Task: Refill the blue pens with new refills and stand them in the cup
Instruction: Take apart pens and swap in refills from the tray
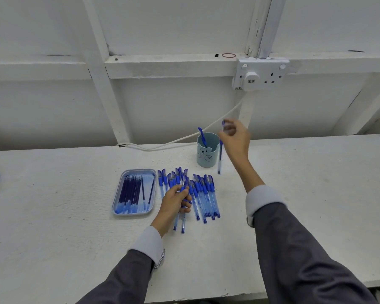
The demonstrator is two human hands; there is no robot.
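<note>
Blurred right hand (235, 137), hanging pen (220, 159); left hand (175, 202) around half-hidden pen (183, 183).

Bare white worktop (316, 183) stretches at 3 o'clock of the pale blue bear-faced cup (207, 155). At its 7 o'clock, a crowded row of blue transparent pens (206, 194) and a blue rectangular refill tray (138, 170) bar low passes; a white cable (162, 145) trails at 9 o'clock.

Blue pens (201, 195) heaped beside tray (138, 171) of refills (132, 191); one pen (201, 137) leaning in cup (208, 156)
</note>
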